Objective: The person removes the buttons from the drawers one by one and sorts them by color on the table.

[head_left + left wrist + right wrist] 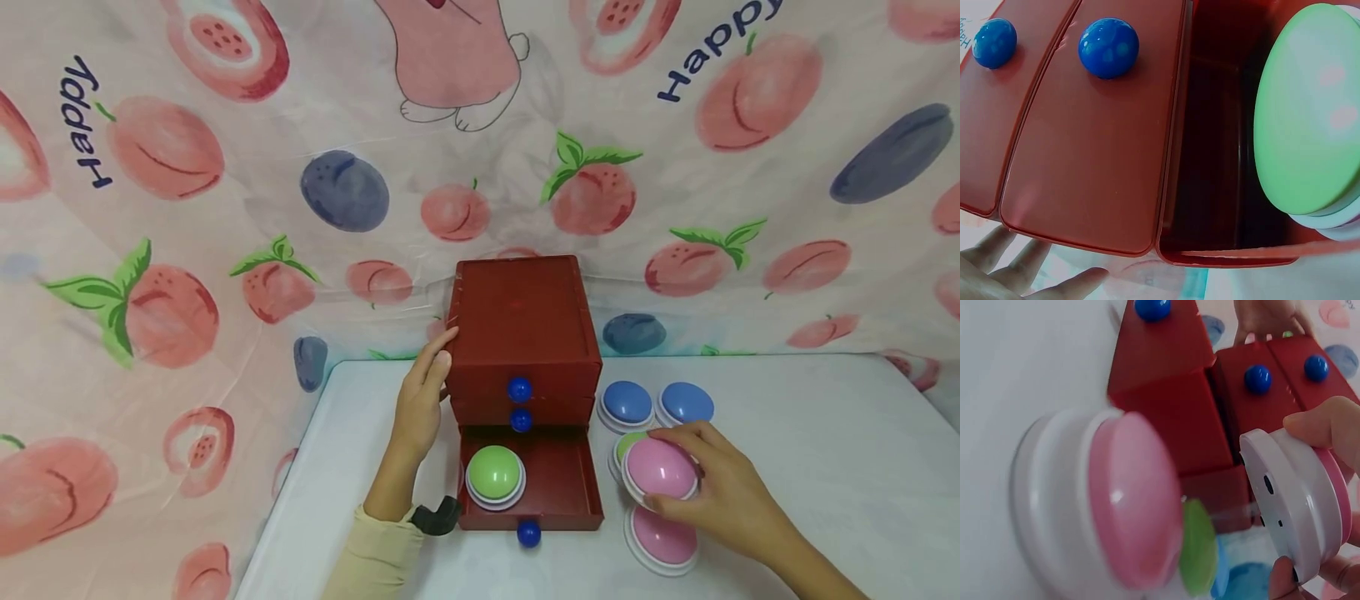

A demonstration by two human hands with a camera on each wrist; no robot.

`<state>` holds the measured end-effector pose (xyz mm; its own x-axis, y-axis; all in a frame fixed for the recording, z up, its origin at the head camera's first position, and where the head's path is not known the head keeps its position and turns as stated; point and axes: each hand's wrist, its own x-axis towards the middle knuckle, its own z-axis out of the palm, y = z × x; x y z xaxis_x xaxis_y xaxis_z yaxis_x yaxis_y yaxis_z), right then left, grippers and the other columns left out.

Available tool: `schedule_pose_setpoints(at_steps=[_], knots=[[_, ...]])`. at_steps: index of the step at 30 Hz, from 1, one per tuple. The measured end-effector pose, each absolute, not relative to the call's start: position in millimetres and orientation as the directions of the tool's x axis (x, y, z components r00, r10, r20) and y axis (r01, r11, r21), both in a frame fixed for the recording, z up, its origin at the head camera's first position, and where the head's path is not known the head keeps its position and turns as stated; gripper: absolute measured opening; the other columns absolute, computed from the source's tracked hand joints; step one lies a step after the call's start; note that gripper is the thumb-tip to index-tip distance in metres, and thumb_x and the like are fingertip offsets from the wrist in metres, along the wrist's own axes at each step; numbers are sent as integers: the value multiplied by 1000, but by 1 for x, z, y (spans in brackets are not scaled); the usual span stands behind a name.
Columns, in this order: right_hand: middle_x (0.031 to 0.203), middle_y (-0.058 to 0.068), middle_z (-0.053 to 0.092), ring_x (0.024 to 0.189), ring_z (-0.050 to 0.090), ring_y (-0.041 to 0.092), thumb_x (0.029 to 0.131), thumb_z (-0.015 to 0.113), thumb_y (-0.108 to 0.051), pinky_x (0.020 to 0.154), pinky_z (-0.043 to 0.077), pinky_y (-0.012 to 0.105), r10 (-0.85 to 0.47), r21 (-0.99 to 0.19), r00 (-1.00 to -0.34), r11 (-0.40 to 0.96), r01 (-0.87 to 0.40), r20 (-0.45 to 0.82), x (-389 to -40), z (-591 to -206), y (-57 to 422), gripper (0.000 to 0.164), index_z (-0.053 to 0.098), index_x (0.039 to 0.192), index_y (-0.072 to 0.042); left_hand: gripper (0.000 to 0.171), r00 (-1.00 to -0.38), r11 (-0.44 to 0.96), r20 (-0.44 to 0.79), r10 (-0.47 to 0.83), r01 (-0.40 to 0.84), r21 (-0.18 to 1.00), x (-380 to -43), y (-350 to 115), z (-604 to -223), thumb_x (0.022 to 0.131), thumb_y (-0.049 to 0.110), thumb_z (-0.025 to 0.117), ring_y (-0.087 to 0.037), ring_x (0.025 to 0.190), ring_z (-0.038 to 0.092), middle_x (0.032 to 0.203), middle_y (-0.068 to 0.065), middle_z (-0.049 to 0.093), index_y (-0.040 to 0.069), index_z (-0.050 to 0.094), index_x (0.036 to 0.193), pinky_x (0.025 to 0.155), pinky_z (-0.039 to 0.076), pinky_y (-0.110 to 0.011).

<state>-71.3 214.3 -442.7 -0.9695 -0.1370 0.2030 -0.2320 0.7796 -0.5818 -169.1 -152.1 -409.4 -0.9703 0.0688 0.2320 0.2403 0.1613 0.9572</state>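
Note:
My right hand grips a pink dome button with a white base by its rim, raised off the table. In the right wrist view its white underside shows small dark holes. My left hand rests its nearly straight fingers against the left side of a red-brown drawer cabinet. The bottom drawer is pulled out, and a green dome button sits in its left part. A second pink button lies on the table under my right hand. Another green button is partly hidden behind the held one.
Two blue dome buttons stand right of the cabinet, toward the back. Blue knobs mark the closed upper drawers, and one sits on the open drawer's front. A fruit-patterned cloth hangs behind the white table.

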Motion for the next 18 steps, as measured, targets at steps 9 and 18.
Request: schedule_pose_setpoints(at_steps=[9,18], knots=[[116,-2,58,96,59,16,64,95,-50,71,55,20,-90,-561,-979,808,-179,183,-61,-454,243,73,67,124,-19,42,-970,156,232,67,240,958,-169,-153,-410,108,47,41,-32,136,53,156,0,46,38,50,148,104,46,-67],[115,-1,56,95,49,-3,63,96,-50,68,53,17,-48,-535,-980,832,-146,193,-51,-470,276,74,66,122,-19,42,-971,151,229,69,237,960,-169,-152,-410,108,47,41,-33,136,53,157,0,46,38,50,149,105,45,-68]])
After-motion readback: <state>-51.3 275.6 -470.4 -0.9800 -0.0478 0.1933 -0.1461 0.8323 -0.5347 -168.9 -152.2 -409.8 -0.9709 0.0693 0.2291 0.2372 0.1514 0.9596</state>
